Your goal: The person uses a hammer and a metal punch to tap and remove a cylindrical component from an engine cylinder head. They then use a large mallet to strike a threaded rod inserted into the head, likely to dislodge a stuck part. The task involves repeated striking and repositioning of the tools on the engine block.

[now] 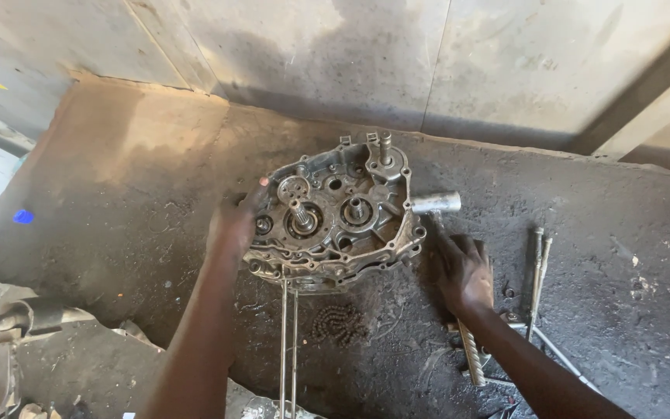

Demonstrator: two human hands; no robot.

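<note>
Steadying the engine crankcase (335, 217) at frame centre, my left hand (234, 225) clasps its left rim; my right hand (465, 271) grips a hammer (437, 203) beside it. Best hold firm, strike squarely.

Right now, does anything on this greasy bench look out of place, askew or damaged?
Nothing looks damaged. The engine crankcase half lies open side up, steadied at its rim by the left hand. The right hand rests on a tool. A loose chain lies bunched below the case; rods lie scattered.
</note>
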